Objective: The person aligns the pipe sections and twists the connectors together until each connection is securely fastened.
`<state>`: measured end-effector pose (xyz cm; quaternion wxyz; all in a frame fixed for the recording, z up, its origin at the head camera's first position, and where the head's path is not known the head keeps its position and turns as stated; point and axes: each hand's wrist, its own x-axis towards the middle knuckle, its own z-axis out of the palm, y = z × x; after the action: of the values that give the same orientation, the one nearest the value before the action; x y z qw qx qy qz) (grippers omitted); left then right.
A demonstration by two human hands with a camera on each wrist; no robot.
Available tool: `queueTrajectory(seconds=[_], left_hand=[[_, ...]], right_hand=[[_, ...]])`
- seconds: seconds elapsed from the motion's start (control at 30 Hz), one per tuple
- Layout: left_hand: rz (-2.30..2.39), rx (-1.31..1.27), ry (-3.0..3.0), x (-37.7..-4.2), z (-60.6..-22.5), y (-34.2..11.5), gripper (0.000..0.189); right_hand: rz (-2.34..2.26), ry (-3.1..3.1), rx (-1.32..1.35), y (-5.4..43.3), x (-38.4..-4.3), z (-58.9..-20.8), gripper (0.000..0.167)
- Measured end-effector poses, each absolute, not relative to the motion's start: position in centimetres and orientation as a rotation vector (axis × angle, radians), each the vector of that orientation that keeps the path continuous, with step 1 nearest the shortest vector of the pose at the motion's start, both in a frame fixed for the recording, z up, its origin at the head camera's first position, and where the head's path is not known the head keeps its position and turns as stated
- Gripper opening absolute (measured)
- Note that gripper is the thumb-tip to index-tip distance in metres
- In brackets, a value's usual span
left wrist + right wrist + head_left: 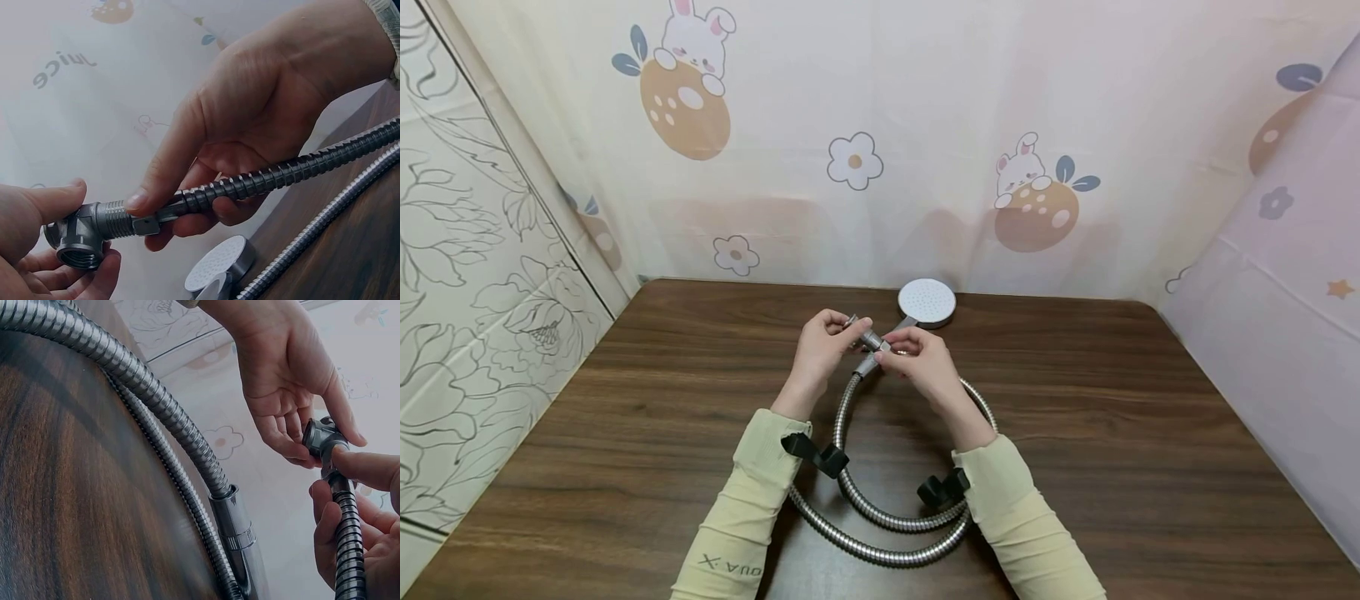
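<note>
A chrome tee fitting [80, 236] with outer threads on one arm is held by my left hand [822, 350], thumb on top and fingers beneath. My right hand [928, 365] pinches the end nut [147, 225] of the ribbed metal shower hose [269, 181], its fingers curled around the hose end. In the left wrist view the nut meets the fitting's threads, with part of the threads still showing. The fitting's open side port faces downward there. Both hands work above the table, close to the handle of the shower head [927, 302].
The shower head lies face up near the back edge of the brown wooden table [1112, 417]. Its hose's loops rest on the table beneath my forearms. A patterned curtain [925, 225] hangs right behind the table, and a floral panel [490, 292] stands left.
</note>
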<state>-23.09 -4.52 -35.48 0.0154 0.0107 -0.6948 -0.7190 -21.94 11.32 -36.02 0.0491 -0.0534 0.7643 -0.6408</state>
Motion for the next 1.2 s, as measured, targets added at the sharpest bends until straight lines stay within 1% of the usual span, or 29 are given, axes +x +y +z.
queueTrajectory(seconds=[0.43,0.77,1.07,1.2], left_hand=[[-2.210,0.037,-2.186,-23.13,-35.68,-4.43,0.028],[-2.178,0.006,-2.200,-23.06,-35.68,-4.44,0.030],[-2.141,-0.032,-2.204,-23.07,-35.68,-4.47,0.029],[-2.122,-0.026,-2.226,-23.01,-35.73,-4.41,0.029]], right_hand=[[-2.006,2.273,-0.166,11.10,-21.77,-35.99,0.030],[-1.962,2.297,-0.173,11.17,-21.81,-35.84,0.026],[-1.919,2.276,-0.270,11.22,-21.98,-35.89,0.027],[-1.892,2.259,-0.304,11.38,-21.98,-36.01,0.031]])
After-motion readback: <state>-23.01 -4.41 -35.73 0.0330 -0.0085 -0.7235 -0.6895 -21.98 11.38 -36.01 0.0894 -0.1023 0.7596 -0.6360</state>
